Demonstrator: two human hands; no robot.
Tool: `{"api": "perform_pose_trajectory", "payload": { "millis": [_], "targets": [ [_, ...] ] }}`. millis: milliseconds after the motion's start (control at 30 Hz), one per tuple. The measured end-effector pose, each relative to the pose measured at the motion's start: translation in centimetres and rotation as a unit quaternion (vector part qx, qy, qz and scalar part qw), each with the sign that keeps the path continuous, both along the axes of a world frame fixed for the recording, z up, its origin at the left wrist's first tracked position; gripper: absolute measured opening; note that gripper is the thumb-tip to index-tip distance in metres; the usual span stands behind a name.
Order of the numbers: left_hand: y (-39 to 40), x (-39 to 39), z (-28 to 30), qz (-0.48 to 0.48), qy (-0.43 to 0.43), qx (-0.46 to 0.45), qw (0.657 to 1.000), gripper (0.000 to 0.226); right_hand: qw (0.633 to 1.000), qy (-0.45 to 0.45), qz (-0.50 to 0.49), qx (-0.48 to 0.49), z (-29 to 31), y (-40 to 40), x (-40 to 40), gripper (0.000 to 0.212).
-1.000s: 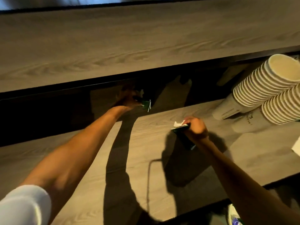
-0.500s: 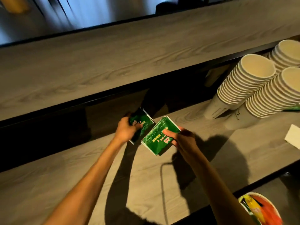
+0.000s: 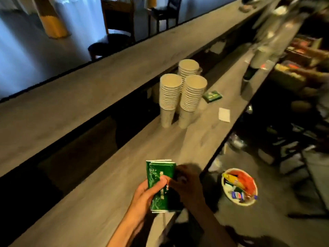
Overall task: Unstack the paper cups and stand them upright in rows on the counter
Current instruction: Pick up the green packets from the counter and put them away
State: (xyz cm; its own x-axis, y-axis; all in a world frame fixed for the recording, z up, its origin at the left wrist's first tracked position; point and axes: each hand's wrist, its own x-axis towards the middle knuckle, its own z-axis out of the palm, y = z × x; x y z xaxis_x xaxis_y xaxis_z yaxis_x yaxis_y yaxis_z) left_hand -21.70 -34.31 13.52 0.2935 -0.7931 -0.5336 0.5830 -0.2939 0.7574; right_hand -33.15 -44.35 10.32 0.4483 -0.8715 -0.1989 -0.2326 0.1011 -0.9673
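Observation:
Three tall stacks of beige paper cups stand upright on the lower wooden counter (image 3: 124,175): a left stack (image 3: 170,97), a right stack (image 3: 193,97) and one behind them (image 3: 188,68). Well in front of them, near the counter's front edge, my left hand (image 3: 147,191) grips a bundle of green packets (image 3: 160,184), thumb across its face. My right hand (image 3: 187,184) is dark and blurred against the bundle's right side, fingers curled on it. No single cups stand apart from the stacks.
Another green packet (image 3: 212,96) and a white slip of paper (image 3: 224,114) lie on the counter right of the stacks. A raised bar top (image 3: 89,90) runs behind. A waste bin with wrappers (image 3: 239,187) sits below right. Cluttered shelves fill the far right.
My hands have brought two separate green packets together into one bundle and pulled back toward the counter's front edge. The view has swung right, so the cup stacks now appear farther off.

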Motion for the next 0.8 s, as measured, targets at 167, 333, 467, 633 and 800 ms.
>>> {"api": "perform_pose_trajectory", "payload": {
  "millis": [167,333,467,633,800],
  "targets": [
    [-6.2,-6.9,-1.5,-0.188,-0.01,-0.059,0.98,0.023,0.984,0.008,-0.175,-0.024,2.2,-0.6,-9.1,0.031],
    [-12.6,-15.5,-3.2,-0.282,0.001,-0.046,0.958,0.033,0.961,-0.025,-0.274,0.028,0.0,-3.1,-18.5,0.009],
    [-17.3,-22.1,-5.8,-0.319,-0.011,0.0,0.948,0.02,0.937,-0.028,-0.347,0.041,-3.0,-5.7,-25.2,0.012],
    [-23.4,-30.1,-11.0,-0.328,-0.054,0.066,0.941,0.021,0.932,-0.041,-0.347,0.093,-8.4,-10.8,-32.3,0.023],
    [-31.9,-35.9,-20.6,-0.361,-0.079,0.118,0.922,0.032,0.922,-0.012,-0.367,0.122,-16.7,-17.9,-38.4,0.011]
  ]
}}
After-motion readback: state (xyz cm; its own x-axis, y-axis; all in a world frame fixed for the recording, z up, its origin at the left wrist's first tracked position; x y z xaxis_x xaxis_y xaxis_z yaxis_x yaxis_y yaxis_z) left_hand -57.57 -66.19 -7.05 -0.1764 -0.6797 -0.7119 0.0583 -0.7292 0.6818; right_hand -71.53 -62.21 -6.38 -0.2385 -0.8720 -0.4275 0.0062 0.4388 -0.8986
